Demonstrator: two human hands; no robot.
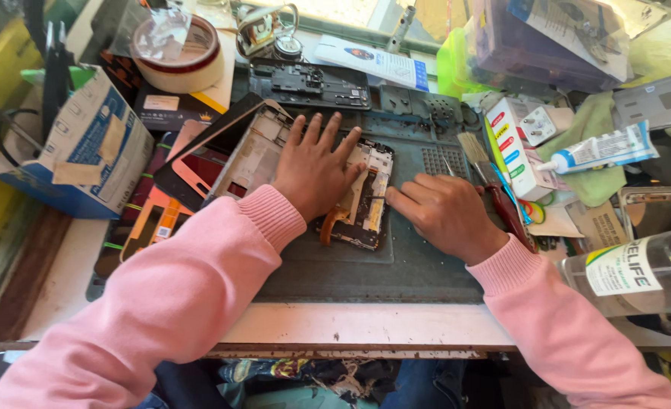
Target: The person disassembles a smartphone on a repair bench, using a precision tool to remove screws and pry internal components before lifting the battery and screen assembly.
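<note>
Left hand (314,168) flat, fingers spread, pressing down on the opened phone (362,198) at the middle of the grey repair mat (396,261) on the counter. Right hand (445,216) just right of the phone, grip pinched on a thin tool (375,198), tip touching the phone's innards. Glue tube (600,149) well right of the mat.

Opened phone (366,198) lies flat on the grey mat (396,265), back cover off (circuit board and orange ribbon exposed), partly hidden.
</note>
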